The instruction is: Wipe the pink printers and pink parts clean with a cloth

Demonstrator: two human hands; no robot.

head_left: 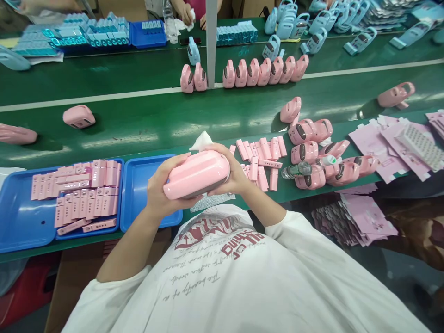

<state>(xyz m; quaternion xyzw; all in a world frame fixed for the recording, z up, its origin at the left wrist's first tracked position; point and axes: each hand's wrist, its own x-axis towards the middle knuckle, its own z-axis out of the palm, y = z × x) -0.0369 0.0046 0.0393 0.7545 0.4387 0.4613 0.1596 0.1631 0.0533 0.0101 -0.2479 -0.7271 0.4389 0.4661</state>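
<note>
Both hands hold one glossy pink rounded case (199,173) in front of the white shirt. My left hand (161,185) wraps its left end, with fingers below it. At the right end is my right hand (234,169), its fingers closed round the case. A white cloth (202,141) sticks up behind the case, near the right fingertips; which hand pins it I cannot tell. Beneath the hands lie an empty blue tray (133,185) and part of a clear bubbly sheet (211,201). Small pink blocks (254,169) lie just right of my right hand.
On the left a blue tray (21,222) holds pink blocks (83,201). Pink cases (305,152) and a clear bottle (296,170) stand right, beside pink cardboard (378,148). A metal post (211,46) rises ahead. Across the green belt (145,120), other people's hands (187,14) show.
</note>
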